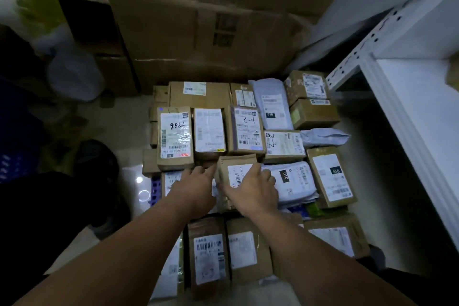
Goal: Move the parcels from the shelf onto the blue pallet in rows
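My right hand (250, 189) grips the small brown cardboard parcel (233, 160) lying on the loaded blue plastic pallet (155, 186); my left hand (198, 181), fingers straight, touches its left edge

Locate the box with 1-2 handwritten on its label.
Head view, mid-pile: the 1-2 box sits between a white-labelled box and the 2-3 box, just beyond the parcel under the right hand.
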